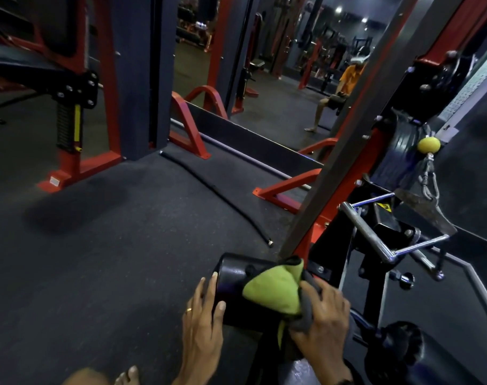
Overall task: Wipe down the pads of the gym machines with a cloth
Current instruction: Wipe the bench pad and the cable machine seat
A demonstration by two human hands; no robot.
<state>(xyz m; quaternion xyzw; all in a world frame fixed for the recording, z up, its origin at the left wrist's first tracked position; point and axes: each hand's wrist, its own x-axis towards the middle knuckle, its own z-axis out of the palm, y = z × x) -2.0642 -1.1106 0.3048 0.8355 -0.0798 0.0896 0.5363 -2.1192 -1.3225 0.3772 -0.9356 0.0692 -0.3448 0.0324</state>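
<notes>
Beside pad (236,290), perhaps rope (220,193).

Gym, red machine frames (103,79), mirror (278,65)

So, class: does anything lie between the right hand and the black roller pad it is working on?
Yes: the green and grey cloth lies between the right hand and the roller pad. The left hand touches the pad's end directly.
</notes>
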